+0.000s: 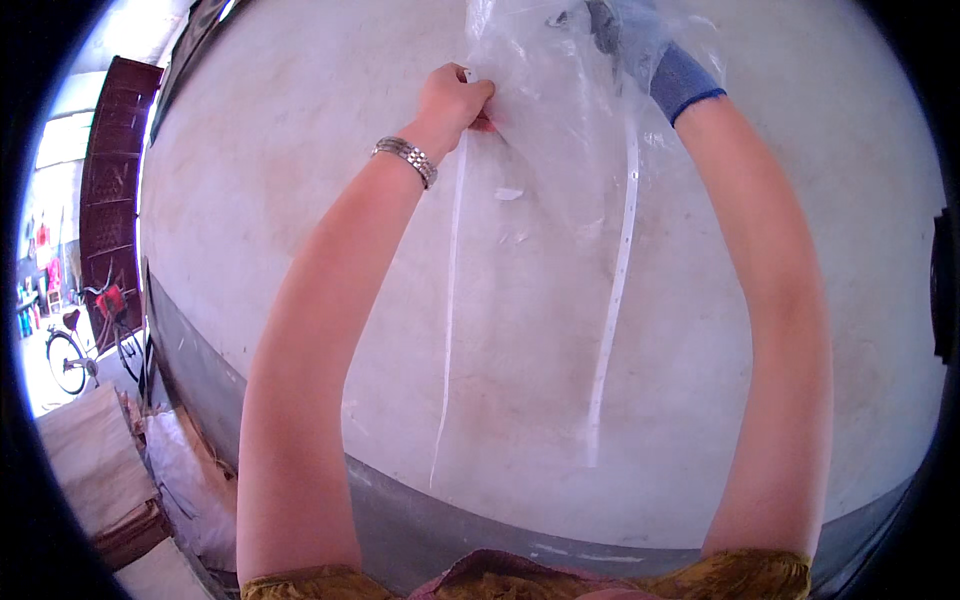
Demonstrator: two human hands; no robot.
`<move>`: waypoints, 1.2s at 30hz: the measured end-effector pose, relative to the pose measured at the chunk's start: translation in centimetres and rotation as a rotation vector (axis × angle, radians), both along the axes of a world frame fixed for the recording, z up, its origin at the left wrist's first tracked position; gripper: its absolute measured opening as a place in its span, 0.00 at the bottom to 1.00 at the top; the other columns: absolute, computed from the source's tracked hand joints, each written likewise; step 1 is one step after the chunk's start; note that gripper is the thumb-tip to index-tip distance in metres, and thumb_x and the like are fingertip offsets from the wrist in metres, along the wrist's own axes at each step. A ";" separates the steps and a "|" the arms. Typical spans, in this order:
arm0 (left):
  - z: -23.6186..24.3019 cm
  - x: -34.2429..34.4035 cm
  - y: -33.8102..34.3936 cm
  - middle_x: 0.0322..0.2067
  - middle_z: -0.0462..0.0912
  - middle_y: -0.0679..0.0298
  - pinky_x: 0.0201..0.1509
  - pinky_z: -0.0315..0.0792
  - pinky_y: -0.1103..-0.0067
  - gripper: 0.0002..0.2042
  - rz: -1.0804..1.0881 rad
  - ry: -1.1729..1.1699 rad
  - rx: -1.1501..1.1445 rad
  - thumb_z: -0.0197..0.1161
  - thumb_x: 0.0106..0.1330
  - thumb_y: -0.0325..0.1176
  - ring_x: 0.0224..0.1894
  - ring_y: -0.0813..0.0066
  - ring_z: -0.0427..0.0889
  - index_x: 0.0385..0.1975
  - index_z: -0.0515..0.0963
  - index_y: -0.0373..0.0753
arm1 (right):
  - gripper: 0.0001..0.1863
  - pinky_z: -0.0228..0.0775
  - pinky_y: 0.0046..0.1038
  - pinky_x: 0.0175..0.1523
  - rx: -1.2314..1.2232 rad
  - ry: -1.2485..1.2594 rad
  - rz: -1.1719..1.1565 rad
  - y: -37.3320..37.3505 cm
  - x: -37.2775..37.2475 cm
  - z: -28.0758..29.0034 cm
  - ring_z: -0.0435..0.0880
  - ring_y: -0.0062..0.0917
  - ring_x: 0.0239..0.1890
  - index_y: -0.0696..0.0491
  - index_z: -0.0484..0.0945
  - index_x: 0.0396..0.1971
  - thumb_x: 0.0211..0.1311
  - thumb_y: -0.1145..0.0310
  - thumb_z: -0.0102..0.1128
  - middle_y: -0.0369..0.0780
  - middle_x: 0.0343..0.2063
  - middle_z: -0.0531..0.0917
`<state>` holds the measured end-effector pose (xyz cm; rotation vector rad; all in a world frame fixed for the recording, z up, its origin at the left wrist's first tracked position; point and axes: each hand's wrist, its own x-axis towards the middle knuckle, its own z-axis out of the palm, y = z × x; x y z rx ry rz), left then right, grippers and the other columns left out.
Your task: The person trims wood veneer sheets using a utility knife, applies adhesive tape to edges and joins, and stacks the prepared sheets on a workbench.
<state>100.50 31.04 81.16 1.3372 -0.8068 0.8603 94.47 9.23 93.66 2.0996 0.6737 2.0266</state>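
The head view shows a crumpled sheet of clear plastic film toward the far side of a broad, pale grey worktop. At the film's left edge, the bare left hand has its grip pinched, thumb against fingers, on a narrow white strip that runs from there toward the person. A second white strip, flat and dotted along its length, trails toward the person from the film's right side; whether it is joined to the film I cannot tell. The right hand, in a blue-grey knitted glove, is at the film's right, partly veiled by it, so whether its grip is clenched or slack does not show. The work looks partway along: both strips lie stretched out and apart, while the film is bunched, not yet flat; what else remains is unclear. Left and right of the film, and between the strips, there is wide room for moving. Nearer than the film, the dark grey band marks the near edge, with the narrow strip's end just beside it. The film runs out of view at the top, hiding the room there.
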 end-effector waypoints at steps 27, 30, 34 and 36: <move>-3.4 1.2 0.3 0.27 0.73 0.58 0.22 0.71 0.72 0.14 0.049 0.085 -0.235 0.62 0.57 0.30 0.23 0.72 0.77 0.36 0.67 0.28 | 0.15 0.77 0.26 0.34 -0.063 0.307 0.300 -2.4 -3.5 -10.5 0.82 0.25 0.35 0.55 0.76 0.47 0.64 0.64 0.57 0.38 0.34 0.81; -4.6 2.1 1.7 0.27 0.70 0.61 0.23 0.69 0.75 0.12 0.087 0.036 -0.223 0.62 0.59 0.31 0.26 0.76 0.73 0.32 0.65 0.32 | 0.21 0.77 0.25 0.34 0.226 0.742 0.617 -2.4 -6.3 -16.4 0.83 0.26 0.37 0.55 0.70 0.55 0.64 0.66 0.57 0.39 0.41 0.80; -7.4 2.0 0.3 0.27 0.70 0.63 0.23 0.66 0.76 0.12 0.049 -0.068 -0.215 0.60 0.62 0.33 0.26 0.78 0.69 0.32 0.66 0.33 | 0.32 0.77 0.25 0.33 -0.159 0.723 0.424 -7.1 -4.1 -21.6 0.82 0.27 0.41 0.54 0.56 0.66 0.64 0.69 0.56 0.40 0.50 0.76; -8.2 1.4 -0.2 0.26 0.69 0.64 0.24 0.65 0.76 0.10 0.045 -0.015 -0.207 0.59 0.64 0.33 0.25 0.78 0.67 0.33 0.67 0.34 | 0.33 0.78 0.25 0.33 -0.292 0.513 0.308 -8.7 -3.1 -24.3 0.82 0.27 0.41 0.55 0.54 0.68 0.64 0.71 0.54 0.40 0.50 0.75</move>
